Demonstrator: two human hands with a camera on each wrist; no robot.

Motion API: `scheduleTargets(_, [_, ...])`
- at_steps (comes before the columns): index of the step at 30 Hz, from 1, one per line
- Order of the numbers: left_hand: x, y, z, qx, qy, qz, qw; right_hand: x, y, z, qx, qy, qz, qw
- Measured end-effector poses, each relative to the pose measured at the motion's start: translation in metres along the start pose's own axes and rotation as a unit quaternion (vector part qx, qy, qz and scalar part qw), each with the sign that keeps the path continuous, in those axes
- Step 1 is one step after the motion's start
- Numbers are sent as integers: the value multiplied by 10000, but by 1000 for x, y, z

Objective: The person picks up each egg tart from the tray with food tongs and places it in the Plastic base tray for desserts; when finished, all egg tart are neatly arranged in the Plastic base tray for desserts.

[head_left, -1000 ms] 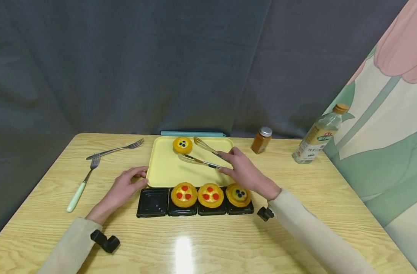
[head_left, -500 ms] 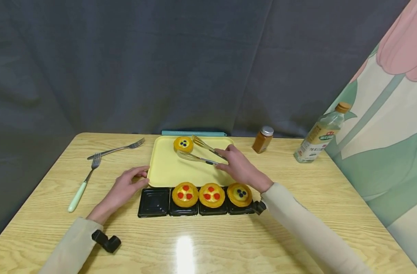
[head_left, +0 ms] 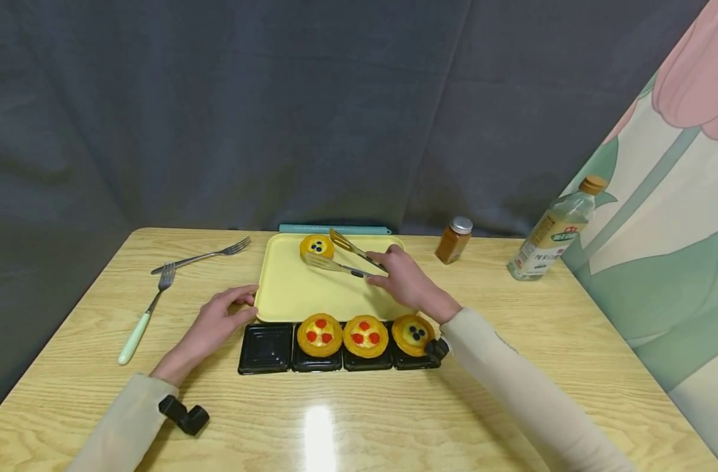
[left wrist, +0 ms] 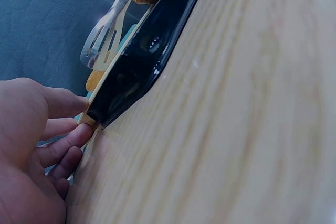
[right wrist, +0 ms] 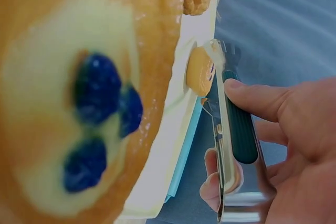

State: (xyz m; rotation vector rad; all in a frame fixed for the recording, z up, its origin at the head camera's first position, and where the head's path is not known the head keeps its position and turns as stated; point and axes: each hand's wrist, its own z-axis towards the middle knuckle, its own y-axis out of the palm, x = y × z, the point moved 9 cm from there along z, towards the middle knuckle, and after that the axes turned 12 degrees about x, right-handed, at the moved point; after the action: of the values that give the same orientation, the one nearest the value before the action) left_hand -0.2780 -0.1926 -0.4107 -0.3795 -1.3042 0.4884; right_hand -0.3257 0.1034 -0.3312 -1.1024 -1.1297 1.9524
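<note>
In the head view my right hand (head_left: 401, 276) holds metal serving tongs (head_left: 359, 272) with dark grips over the pale yellow tray (head_left: 288, 295). The tongs' arms are spread, their ends close to a blueberry-topped egg tart (head_left: 317, 247) at the tray's back; whether they touch it I cannot tell. My left hand (head_left: 222, 316) holds the tray's left edge near its front corner, thumb and fingers at the rim in the left wrist view. In front, a black tray (head_left: 266, 349) of square compartments holds two strawberry tarts (head_left: 320, 335) and a blueberry tart (head_left: 411, 333); its leftmost compartment has no tart.
Two forks, one with a pale green handle (head_left: 133, 337), lie at the left. A teal stick (head_left: 335, 229) lies behind the yellow tray. A spice jar (head_left: 454, 240) and a tall bottle (head_left: 556, 229) stand at the right. A dark curtain (head_left: 264, 118) hangs behind the table.
My right hand has moved slightly left and away from me, bringing the spread tongs closer to the blueberry tart at the back. The left hand has stayed at the yellow tray's edge.
</note>
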Motion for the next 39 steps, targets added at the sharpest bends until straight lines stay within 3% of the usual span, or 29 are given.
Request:
scheduleTargets(19, [-3,1,0,-15,15,34,10000,-5,1,-1,243,-246,7,9994])
scheduleTargets(39, [-1,1,1,-21,20,17,10000,-17,-12,-32,411,-554,83,9976])
